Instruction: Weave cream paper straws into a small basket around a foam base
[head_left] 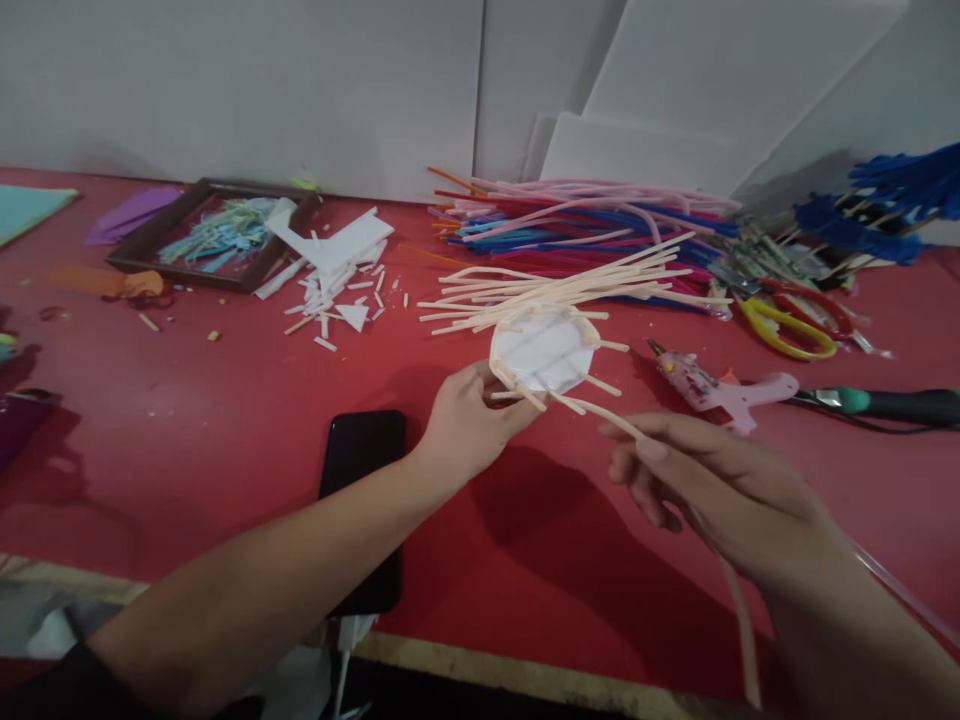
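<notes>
Disc (546, 350) and strand (607, 413) were held.
Left hand (465, 425) closed on the disc's near edge, beyond and right of the phone (363, 465); right hand (724, 490), farther right of the phone, pinched the strand between thumb and fingers.

Looking like craft wkshp (not revealing biz vs. home): seeing red worktable (247, 440) w/ cut white scraps (345, 245), tray (180, 279) of shredded bits (232, 230), bundled multi-col. stems (592, 205), yellow-handled scissors (795, 350) & dark-handled tool (900, 405); also showing lg. white sheets (712, 70) propped at back.
</notes>
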